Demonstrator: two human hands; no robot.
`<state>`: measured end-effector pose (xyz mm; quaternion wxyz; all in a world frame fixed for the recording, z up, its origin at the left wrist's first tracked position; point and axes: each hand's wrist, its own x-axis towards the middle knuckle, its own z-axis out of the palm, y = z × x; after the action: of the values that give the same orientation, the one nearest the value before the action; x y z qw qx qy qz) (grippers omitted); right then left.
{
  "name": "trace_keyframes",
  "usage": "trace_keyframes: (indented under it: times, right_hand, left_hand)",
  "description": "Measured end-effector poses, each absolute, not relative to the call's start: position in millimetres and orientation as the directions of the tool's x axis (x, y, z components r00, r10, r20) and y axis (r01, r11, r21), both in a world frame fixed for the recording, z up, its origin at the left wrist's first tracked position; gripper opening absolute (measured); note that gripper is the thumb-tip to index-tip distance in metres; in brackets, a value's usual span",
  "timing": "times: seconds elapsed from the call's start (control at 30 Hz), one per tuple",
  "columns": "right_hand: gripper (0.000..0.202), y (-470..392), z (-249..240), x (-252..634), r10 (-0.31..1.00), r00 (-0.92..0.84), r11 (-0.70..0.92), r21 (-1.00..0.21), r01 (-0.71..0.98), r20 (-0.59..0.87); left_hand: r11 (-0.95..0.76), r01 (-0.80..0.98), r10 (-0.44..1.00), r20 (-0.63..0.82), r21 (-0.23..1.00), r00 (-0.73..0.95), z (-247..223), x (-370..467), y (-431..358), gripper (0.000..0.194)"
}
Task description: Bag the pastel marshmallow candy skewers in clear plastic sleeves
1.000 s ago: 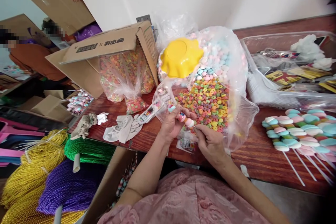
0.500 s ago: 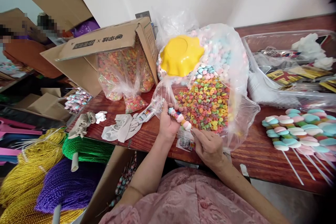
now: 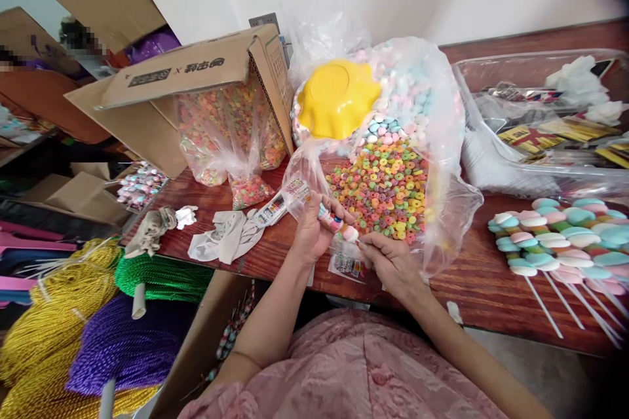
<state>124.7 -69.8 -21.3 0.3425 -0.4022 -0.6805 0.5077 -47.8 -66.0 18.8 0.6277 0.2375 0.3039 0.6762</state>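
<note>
A candy skewer (image 3: pixel 333 219) of marshmallows and small pieces lies in my left hand (image 3: pixel 310 236), whose fingers curl around it. Its pale lower marshmallow sticks out toward my right hand (image 3: pixel 393 265), which pinches the thin stick just below it. Part of the skewer is hidden behind my left fingers. Just beyond both hands, colourful gummy rings (image 3: pixel 388 193) fill the front of an open clear plastic bag (image 3: pixel 449 209). Pink, white and blue marshmallows (image 3: pixel 413 91) are heaped behind them, with a yellow wavy-edged bowl (image 3: pixel 339 98) upside down on top.
Finished marshmallow skewers (image 3: pixel 565 239) are stacked at the right, sticks pointing forward. Behind them stands a clear plastic bin (image 3: pixel 540 173) with packets. At left are a cardboard box (image 3: pixel 196 65) of bagged gummies, white gloves (image 3: pixel 226 239) and cord bundles (image 3: pixel 128 340). Another person's orange sleeve (image 3: pixel 54 105) shows far left.
My left fingers have folded further over the candy skewer, covering more of it. My right hand stays at its lower end. The whole view has shifted slightly.
</note>
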Motion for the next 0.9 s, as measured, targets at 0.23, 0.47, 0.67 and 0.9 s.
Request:
trace_keyframes:
  times: [0.23,0.47,0.67,0.9]
  right_hand:
    - [0.031,-81,-10,116,0.869,-0.494,0.086,-0.993,0.08,0.035]
    - [0.021,-77,-25,123,0.764,-0.353,0.643,-0.595,0.483,0.539]
    - [0.022,-84,-11,108,0.837,-0.338,0.529,-0.796,0.293,0.431]
    - [0.019,-80,-13,124,0.843,-0.331,0.521,-0.798,0.304,0.424]
  left_hand:
    - [-0.027,-0.698,0.994,-0.056,0.715,-0.096,23,-48,-71,0.039]
    - [0.091,-0.713,0.987,-0.16,0.695,-0.03,14,-35,-73,0.037]
    - [0.192,-0.707,0.98,-0.177,0.68,0.096,4,-6,-83,0.039]
    - [-0.004,-0.774,0.992,-0.096,0.634,-0.083,19,-35,-76,0.034]
